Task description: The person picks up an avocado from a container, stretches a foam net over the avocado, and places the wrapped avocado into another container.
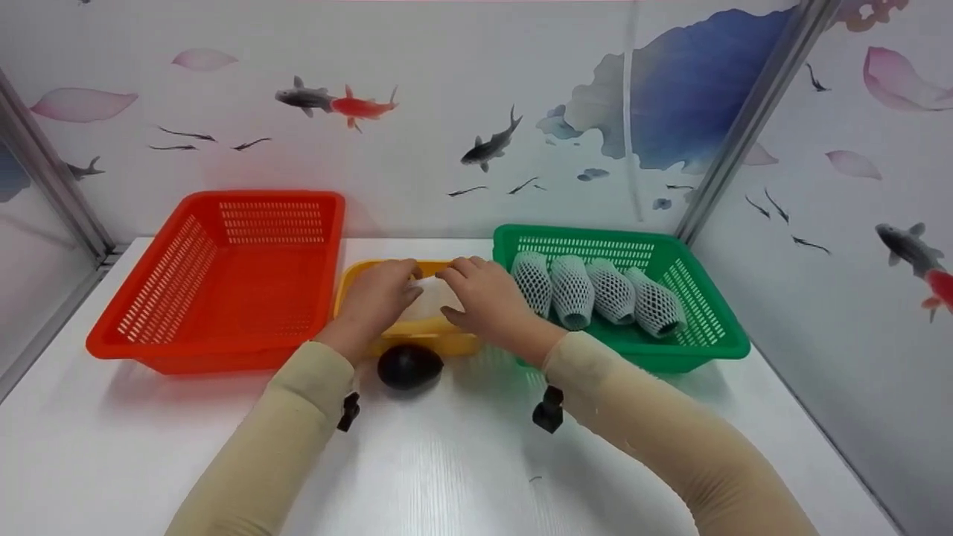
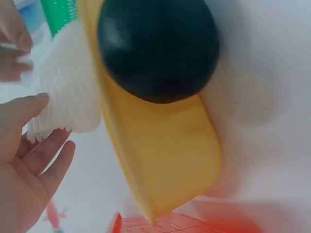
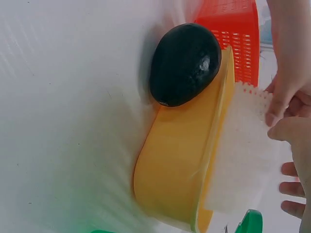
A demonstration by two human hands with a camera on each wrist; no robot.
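Observation:
Both hands meet above a small yellow basket [image 1: 438, 344] at the middle of the table. Between them is a white foam net sleeve [image 2: 73, 82]. My left hand [image 1: 374, 301] pinches one end of the sleeve, its thumb in front and fingers behind in the left wrist view. My right hand [image 1: 495, 301] holds the sleeve's other side between thumb and fingers; its fingertips are partly hidden. On the table against the basket's near side lies a dark, glossy egg-shaped fruit [image 1: 409, 366], touched by neither hand. Much of the basket's inside is hidden by the hands.
A large red basket [image 1: 216, 350] with nothing visible inside stands at the left. At the right, a green basket [image 1: 715, 342] holds several net-wrapped pieces [image 1: 572, 294] in a row, dark at some open ends. Printed white panels [image 1: 417, 186] close off the back and sides.

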